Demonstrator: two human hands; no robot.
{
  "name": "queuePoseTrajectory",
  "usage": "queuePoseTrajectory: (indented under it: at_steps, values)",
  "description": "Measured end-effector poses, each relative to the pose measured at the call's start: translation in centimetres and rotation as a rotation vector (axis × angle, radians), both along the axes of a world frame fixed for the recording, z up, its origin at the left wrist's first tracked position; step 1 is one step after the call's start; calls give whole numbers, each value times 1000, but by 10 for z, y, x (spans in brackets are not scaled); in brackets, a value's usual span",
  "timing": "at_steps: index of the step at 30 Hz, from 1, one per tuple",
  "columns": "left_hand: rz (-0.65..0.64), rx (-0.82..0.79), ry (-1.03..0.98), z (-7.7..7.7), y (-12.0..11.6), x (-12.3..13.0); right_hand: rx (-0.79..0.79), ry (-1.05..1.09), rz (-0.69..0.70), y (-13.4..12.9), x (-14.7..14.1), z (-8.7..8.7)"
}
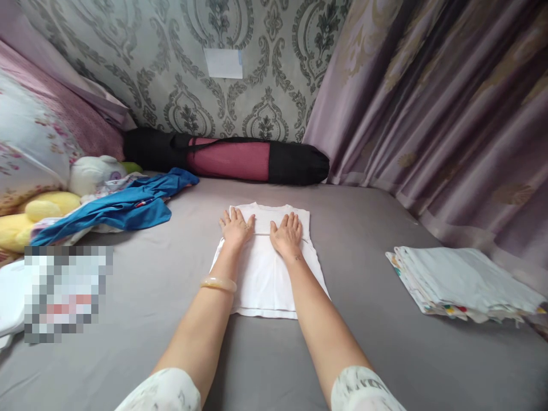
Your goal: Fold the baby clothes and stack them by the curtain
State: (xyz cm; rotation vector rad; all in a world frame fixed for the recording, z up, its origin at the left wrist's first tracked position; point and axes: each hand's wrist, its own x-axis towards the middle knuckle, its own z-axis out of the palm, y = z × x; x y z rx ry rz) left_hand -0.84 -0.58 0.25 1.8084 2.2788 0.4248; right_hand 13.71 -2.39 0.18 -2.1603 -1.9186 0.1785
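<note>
A small white shirt (265,279) lies flat on the grey bed sheet (359,228), its neckline pointing away from me. A crease or fold edge runs across its upper part. My left hand (237,228) rests palm down on the shirt's upper left corner, fingers spread. On the upper right part, my right hand (286,235) also lies flat, palm down, with its thumb apart from the fingers. Neither hand grips the cloth. A pale bangle (218,283) circles my left wrist.
A stack of folded clothes (466,282) sits at the right. On the left lie a blue garment (124,202), a yellow plush toy (47,211) and white cloth (12,291) beside a blurred patch. A black and red long bag (231,160) lies along the wall; curtains (411,103) hang right.
</note>
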Motion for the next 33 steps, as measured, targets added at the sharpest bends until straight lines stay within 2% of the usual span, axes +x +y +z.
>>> queuePoseTrajectory:
  at_steps: [4,7,9,12,15,19,24,29,31,33]
  values:
    - [8,-10,-5,0,-1,-1,-29,-10,-17,0,-1,1]
    - [-5,3,-12,3,-1,1,-82,-38,-9,7,0,9]
    - [-18,91,10,6,-1,5,-116,-50,6,14,4,16]
    - [-112,199,61,8,0,13,-73,-67,89,25,13,24]
    - [-189,105,56,5,2,18,-50,-74,168,31,23,24]
    - [-173,28,54,-2,4,17,-122,-42,177,34,30,16]
    - [-167,3,53,-1,3,16,-129,-31,180,39,33,11]
    - [-199,-15,-73,8,9,10,-158,-55,152,40,22,19]
    - [-207,25,-194,14,13,3,-86,-77,222,39,7,23]
    - [-175,79,-330,21,16,-7,-52,-56,375,37,-11,24]
